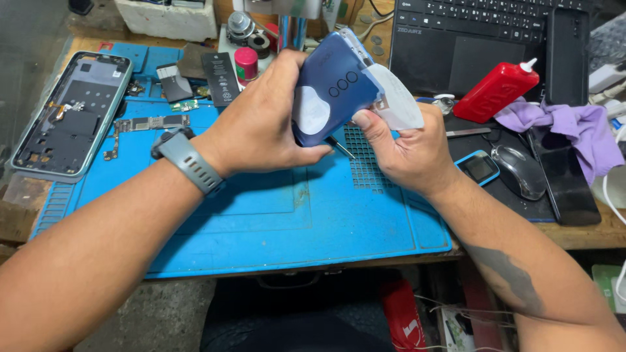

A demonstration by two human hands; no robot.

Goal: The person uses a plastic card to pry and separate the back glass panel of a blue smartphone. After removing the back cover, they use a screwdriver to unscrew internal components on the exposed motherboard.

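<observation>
Spread over the desk (587, 236): a blue work mat (280, 221), with a laptop (469, 39) at 1 o'clock and a stripped phone frame (68, 111) at 10 o'clock. Raised above the mat's centre, tilted: a blue phone back cover (336, 88), clasped by the left hand (261, 124) from 9 o'clock, while the right hand (407, 153) pinches its white film (401, 98) at 3 o'clock. Smaller, near 2 and 3 o'clock: 1 red bottle (497, 88), 1 grey mouse (518, 171).

View: head camera, above the workbench (590, 236), near
Facing: down and forward, toward the bench's far edge
</observation>
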